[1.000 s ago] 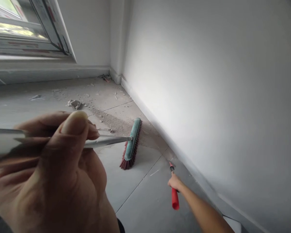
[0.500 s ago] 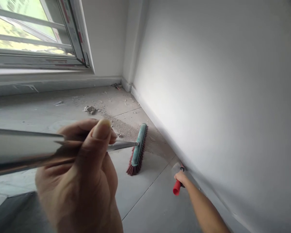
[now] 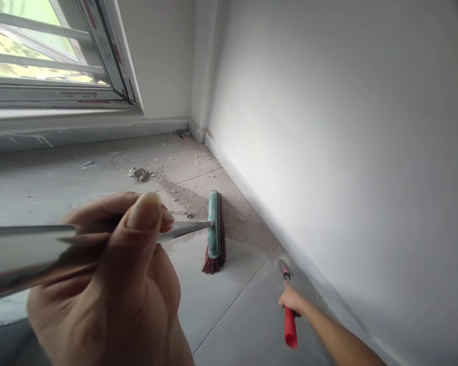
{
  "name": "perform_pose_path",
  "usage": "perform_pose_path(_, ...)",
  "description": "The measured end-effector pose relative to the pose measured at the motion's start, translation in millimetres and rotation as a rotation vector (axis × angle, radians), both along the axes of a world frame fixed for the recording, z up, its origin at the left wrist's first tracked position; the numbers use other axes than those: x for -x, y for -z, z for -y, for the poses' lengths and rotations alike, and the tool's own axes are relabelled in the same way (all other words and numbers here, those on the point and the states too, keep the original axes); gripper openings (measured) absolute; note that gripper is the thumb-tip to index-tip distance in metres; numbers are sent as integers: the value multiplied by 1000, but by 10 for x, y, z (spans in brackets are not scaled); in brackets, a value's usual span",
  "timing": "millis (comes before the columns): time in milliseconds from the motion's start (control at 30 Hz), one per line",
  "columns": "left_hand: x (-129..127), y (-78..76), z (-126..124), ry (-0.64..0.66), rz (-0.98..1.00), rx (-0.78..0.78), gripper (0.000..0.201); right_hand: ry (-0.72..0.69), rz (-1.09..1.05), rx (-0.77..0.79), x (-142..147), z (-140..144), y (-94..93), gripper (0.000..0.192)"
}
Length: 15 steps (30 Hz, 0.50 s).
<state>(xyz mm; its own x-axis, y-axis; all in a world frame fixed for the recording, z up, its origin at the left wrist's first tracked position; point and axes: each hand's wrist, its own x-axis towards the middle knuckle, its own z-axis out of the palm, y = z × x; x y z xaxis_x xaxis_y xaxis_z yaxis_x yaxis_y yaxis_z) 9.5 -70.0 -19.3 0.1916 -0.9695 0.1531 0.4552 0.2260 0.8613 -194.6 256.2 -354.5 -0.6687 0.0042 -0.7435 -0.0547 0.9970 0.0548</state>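
While broom head (image 3: 214,231) meets dust pile (image 3: 185,195), debris (image 3: 138,173) beyond, wall (image 3: 328,127) beside.

Place: we take this for a bare room in a home under finishing or renovation work.
Floor: we see large grey floor tiles (image 3: 229,300) under our hands, coated with dust.
Debris: beyond our left hand we see a band of grit (image 3: 183,195) and plaster scraps (image 3: 138,173) toward the corner.
Walls: to the right of our hands we see a plain white wall (image 3: 347,127) with a skirting board (image 3: 252,195), unfurnished.
Window: up and left of our hands we see a window frame (image 3: 110,56) with protective tape on it.
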Motion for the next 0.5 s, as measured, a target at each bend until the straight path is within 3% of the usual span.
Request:
perform_pose_path(100, 24, -26, 3, -12, -24, 10, 12, 19, 26, 20, -66, -31, -11, 105)
perform_pose_path(233, 21, -26, 8, -15, 65, -8, 12, 98, 19, 6, -40, 71, -30, 105)
perform_pose_path(333, 17, 6, 24, -36, 16, 7, 15, 89, 67, 5, -115, 82, -35, 109)
perform_pose_path(500, 22, -12, 36, -27, 11, 43, 15, 71, 35, -15, -57, 17, -186, 92)
